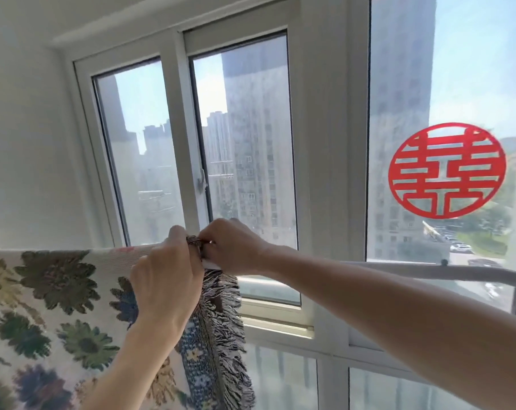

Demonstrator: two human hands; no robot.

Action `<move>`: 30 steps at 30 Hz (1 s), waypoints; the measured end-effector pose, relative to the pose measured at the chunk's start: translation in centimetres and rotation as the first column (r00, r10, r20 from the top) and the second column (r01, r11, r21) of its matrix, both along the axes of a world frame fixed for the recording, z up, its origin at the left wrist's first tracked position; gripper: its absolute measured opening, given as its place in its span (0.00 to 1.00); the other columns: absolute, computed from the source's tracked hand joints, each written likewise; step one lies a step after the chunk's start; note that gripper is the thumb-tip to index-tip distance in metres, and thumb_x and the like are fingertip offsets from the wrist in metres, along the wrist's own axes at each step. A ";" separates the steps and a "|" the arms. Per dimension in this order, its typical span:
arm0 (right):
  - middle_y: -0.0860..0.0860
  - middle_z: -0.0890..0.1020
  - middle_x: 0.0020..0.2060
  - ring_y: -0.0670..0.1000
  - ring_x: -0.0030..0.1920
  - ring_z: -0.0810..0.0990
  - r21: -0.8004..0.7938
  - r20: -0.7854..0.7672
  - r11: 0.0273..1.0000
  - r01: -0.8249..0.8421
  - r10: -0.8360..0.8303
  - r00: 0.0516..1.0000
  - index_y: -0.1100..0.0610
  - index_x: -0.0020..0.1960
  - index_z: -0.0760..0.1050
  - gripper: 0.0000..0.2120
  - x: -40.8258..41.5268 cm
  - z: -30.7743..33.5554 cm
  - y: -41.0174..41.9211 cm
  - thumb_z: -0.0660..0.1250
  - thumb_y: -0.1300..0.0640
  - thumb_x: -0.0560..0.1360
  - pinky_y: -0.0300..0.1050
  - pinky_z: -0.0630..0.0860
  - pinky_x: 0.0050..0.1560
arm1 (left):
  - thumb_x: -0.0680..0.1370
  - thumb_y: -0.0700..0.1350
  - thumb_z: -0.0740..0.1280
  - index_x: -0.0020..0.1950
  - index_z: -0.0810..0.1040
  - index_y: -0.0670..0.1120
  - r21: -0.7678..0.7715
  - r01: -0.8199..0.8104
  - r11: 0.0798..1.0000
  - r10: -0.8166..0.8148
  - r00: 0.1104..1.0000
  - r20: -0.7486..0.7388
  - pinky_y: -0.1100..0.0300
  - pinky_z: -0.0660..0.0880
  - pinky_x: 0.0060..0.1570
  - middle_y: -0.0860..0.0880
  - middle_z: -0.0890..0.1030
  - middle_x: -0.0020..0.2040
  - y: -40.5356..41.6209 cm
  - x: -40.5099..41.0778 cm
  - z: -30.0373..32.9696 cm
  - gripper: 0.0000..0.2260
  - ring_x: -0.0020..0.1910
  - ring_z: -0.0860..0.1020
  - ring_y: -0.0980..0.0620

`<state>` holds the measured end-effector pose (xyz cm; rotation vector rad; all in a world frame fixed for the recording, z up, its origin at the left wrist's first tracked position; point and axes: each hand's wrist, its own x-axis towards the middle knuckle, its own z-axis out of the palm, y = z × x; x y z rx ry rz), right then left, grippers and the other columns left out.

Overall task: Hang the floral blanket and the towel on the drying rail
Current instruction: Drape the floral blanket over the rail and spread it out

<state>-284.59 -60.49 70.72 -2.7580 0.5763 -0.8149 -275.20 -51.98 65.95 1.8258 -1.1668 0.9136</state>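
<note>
The floral blanket (52,294), cream with green and blue flowers and a fringed right edge, hangs over the white drying rail (428,272) at the lower left. My left hand (165,279) pinches the blanket's top right corner on the rail. My right hand (236,247) grips the same corner from the right, touching the left hand, with the rail under it. The rail runs bare to the right and curves down at the frame edge. No towel is in view.
White-framed windows (191,143) fill the wall behind the rail, with tower blocks outside. A round red paper cut-out (447,170) is stuck on the right pane. A white wall (28,128) closes the left side.
</note>
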 end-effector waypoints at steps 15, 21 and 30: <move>0.50 0.76 0.28 0.51 0.30 0.75 -0.188 -0.037 0.961 0.202 -0.213 0.976 0.56 0.31 0.73 0.12 -7.6 0.4 -0.9 0.65 0.65 0.72 0.40 0.63 0.28 | 0.80 0.44 0.66 0.36 0.69 0.48 0.162 0.125 0.979 -0.129 0.992 0.014 0.68 0.56 0.22 0.57 0.67 0.25 -1.3 -6.5 0.4 0.13 0.22 0.64 0.63; 0.51 0.73 0.27 0.52 0.30 0.72 -0.181 -0.078 0.965 0.187 -0.204 0.976 0.57 0.28 0.69 0.14 -12.1 0.9 -1.2 0.60 0.68 0.70 0.43 0.67 0.28 | 0.80 0.43 0.64 0.38 0.75 0.45 0.167 0.210 0.963 -0.200 0.977 -0.077 0.58 0.74 0.28 0.51 0.76 0.29 -1.8 -10.5 0.9 0.10 0.28 0.75 0.54; 0.49 0.79 0.29 0.51 0.35 0.78 -0.205 -0.070 0.958 0.198 -0.216 0.974 0.58 0.33 0.79 0.11 -19.6 1.7 -3.4 0.61 0.66 0.69 0.45 0.74 0.37 | 0.82 0.44 0.64 0.41 0.79 0.45 0.208 0.297 0.932 -0.294 0.955 -0.047 0.58 0.78 0.33 0.50 0.79 0.32 -2.7 -17.8 1.4 0.11 0.31 0.78 0.53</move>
